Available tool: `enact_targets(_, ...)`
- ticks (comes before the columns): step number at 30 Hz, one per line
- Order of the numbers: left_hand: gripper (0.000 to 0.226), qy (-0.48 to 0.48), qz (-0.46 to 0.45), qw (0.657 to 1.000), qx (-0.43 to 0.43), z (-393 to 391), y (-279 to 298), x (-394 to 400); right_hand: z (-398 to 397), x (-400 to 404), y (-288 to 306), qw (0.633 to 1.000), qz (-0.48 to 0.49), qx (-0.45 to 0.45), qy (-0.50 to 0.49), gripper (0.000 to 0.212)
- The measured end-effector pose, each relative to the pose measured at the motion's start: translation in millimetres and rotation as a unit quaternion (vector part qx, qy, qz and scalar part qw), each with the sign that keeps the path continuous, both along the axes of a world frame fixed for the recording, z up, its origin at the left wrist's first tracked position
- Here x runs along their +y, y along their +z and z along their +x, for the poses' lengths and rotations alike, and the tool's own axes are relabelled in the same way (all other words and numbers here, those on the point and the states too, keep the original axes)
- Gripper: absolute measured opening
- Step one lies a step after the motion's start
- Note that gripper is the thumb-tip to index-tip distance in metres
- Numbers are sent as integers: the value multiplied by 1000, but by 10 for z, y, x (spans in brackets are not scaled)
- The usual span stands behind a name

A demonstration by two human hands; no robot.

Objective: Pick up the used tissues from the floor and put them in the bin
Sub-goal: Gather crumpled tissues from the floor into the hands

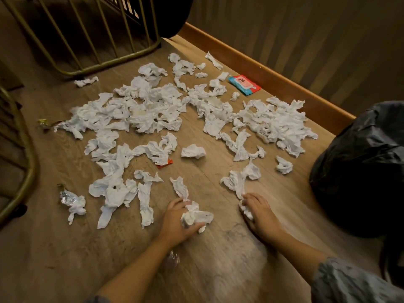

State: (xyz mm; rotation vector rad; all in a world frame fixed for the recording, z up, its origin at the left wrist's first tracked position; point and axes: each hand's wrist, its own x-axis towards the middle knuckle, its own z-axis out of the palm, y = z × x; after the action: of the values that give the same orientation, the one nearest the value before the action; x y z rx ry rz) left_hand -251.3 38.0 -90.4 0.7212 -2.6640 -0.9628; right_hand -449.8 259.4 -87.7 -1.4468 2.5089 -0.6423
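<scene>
Still lots of used tissues (pixel 153 110) all over the wooden floor (pixel 218 171), from the near edge right up to the skirting board (pixel 262 71) at the far edge. Left hand (pixel 177 219) curled round a white bunch (pixel 194 216). Right hand (pixel 260 212) curled too, pinching another tissue (pixel 236 182) low on the floor. Black-bagged bin (pixel 363 167) waiting at the right edge, just beside the right hand. Cannot tell what sits inside it. Also a red and blue wipes pack (pixel 244 84) near the far edge and gold rails (pixel 91 40) at the far left corner. Probably just getting started: nearly all the picking up left to do.
</scene>
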Motion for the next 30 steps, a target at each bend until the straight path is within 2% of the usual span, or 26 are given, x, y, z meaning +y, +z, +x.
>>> enact_targets(2, 58, -7, -39, 999, -11, 74, 10, 87, 75, 77, -25, 1000, -12, 10, 6, 35)
enact_targets(4, 51, -3, -56, 998, 12, 129, 23, 187, 125, 99, -27, 1000, 1, 17, -11, 52)
enact_targets(6, 35, 19, -26, 999, 36, 147, 41, 266, 118, 68, -11, 999, 5, 36, -28, 64)
enact_targets(10, 53, 59, 25, 997, 35, 107, 44, 294, -75, -128, 32, 992, 32, 93, -85, 68)
enact_targets(11, 51, 69, 34, 996, 37, 87, 47, 293, -135, -192, 41, 989, 42, 94, -101, 70)
enact_targets(16, 15, 87, 2, 996, 17, 17, -14, 250, -398, -422, 15, 991, 55, 75, -94, 88)
enact_targets(18, 17, 110, 23, 994, -1, 14, 6, 262, -403, -435, -35, 993, 63, 44, -94, 90)
enact_targets(21, 24, 160, 95, 982, 6, -10, 124, 280, -328, -406, -99, 995, 30, 2, -91, 76)
enact_targets(24, 18, 179, 129, 975, -28, -96, 347, 279, -212, -375, -135, 994, -71, 11, -79, 40)
enact_targets(26, 25, 185, 128, 974, -20, -181, 541, 282, -105, -341, -145, 992, -91, 6, -84, 17)
enact_targets(28, 40, 215, 157, 963, -26, -278, 797, 306, 22, -277, -114, 991, -85, -29, -104, 11)
enact_targets(30, 54, 205, 151, 967, -16, -362, 1023, 314, 151, -205, -29, 984, -91, -79, -132, 16)
